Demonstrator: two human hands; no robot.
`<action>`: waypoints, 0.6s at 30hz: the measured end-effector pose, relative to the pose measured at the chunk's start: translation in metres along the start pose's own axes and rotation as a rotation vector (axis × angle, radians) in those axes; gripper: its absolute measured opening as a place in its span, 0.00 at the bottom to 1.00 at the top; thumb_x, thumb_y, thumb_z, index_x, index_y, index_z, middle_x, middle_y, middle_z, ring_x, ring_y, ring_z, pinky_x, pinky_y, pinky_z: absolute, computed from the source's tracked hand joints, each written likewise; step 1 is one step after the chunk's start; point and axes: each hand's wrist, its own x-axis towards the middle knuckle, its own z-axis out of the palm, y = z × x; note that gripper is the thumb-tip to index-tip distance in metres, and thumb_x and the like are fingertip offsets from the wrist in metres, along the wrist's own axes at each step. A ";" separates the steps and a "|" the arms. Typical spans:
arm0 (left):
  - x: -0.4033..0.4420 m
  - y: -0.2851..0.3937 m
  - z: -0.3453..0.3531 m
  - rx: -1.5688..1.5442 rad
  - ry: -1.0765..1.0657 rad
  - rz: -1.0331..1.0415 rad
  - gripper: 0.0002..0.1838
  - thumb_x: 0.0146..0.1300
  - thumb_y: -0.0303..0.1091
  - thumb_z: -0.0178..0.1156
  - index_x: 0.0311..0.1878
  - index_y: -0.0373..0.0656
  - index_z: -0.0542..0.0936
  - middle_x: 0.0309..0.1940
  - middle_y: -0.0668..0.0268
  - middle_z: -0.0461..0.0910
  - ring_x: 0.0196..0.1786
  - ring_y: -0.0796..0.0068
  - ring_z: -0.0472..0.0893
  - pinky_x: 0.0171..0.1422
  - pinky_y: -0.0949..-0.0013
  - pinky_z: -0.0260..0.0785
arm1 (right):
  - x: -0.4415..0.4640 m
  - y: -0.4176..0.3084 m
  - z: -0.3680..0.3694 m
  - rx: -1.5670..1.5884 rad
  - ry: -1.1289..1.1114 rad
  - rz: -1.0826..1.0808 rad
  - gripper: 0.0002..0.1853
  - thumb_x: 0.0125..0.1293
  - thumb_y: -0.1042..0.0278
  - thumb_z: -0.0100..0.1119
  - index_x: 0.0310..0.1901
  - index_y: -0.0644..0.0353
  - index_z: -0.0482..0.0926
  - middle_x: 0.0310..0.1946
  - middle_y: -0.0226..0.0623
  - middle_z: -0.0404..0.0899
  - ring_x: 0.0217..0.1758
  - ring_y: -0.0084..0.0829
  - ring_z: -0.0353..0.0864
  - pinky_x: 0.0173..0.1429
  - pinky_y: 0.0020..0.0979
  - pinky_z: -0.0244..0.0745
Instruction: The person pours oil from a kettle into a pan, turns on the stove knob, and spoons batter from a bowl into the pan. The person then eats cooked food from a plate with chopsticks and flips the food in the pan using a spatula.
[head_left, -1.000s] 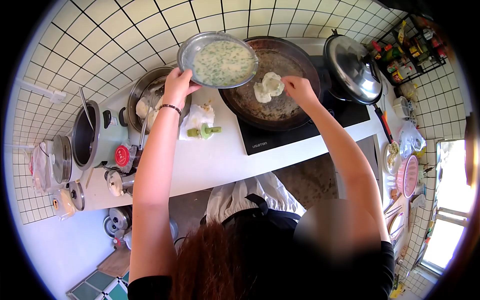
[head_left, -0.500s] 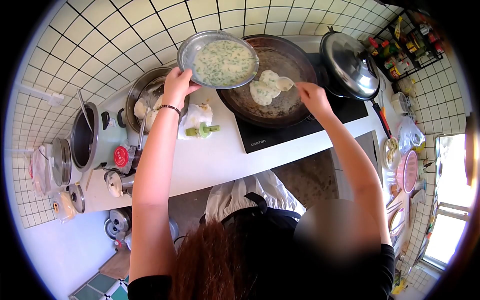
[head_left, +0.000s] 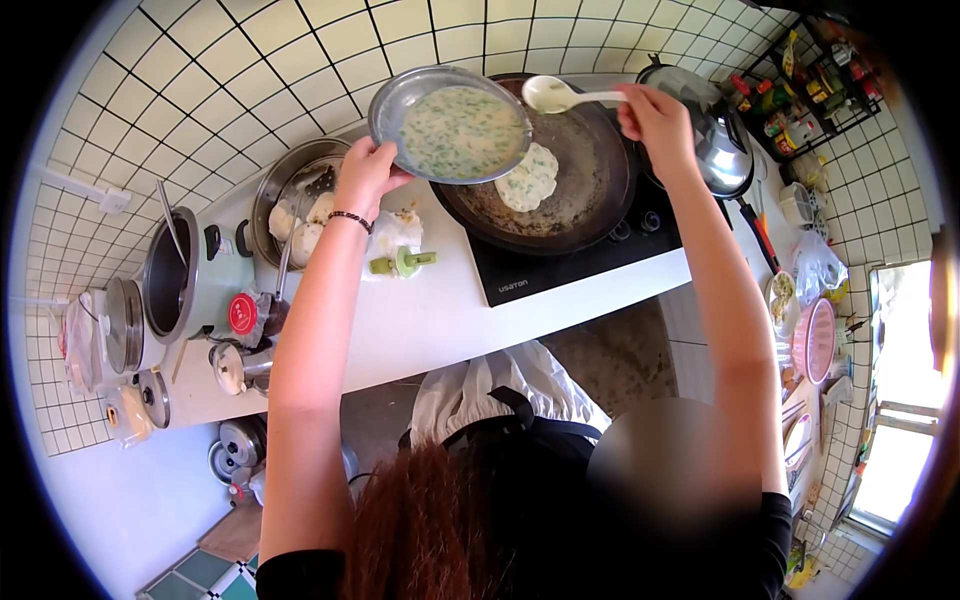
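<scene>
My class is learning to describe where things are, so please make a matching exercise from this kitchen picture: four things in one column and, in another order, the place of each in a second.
Things
1. metal bowl
2. pale spoon
3. round of batter
4. domed metal lid

Places
A. lying on the dark pan
B. held in the right hand
C. to the right of the dark pan
D. held in the left hand

Right pairs: 1-D, 2-B, 3-A, 4-C
</scene>
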 end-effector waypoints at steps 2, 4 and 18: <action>-0.002 0.001 0.003 0.007 -0.009 -0.005 0.09 0.62 0.28 0.49 0.42 0.33 0.72 0.39 0.59 0.77 0.40 0.66 0.82 0.48 0.61 0.78 | 0.001 -0.006 0.022 -0.245 -0.121 -0.110 0.11 0.68 0.70 0.51 0.45 0.67 0.80 0.24 0.32 0.76 0.24 0.20 0.73 0.29 0.20 0.68; -0.007 0.004 0.007 0.023 -0.024 -0.014 0.09 0.63 0.28 0.49 0.43 0.35 0.72 0.39 0.61 0.77 0.41 0.67 0.81 0.50 0.61 0.76 | 0.004 0.004 0.039 -0.490 -0.177 -0.280 0.11 0.67 0.69 0.52 0.45 0.64 0.80 0.25 0.34 0.78 0.25 0.21 0.75 0.32 0.23 0.71; 0.000 0.006 0.004 0.015 0.036 -0.026 0.08 0.63 0.29 0.48 0.42 0.35 0.71 0.40 0.60 0.76 0.43 0.66 0.81 0.51 0.62 0.76 | 0.035 0.043 0.062 0.090 -0.160 0.278 0.12 0.66 0.71 0.51 0.38 0.73 0.79 0.23 0.33 0.74 0.22 0.21 0.71 0.26 0.22 0.68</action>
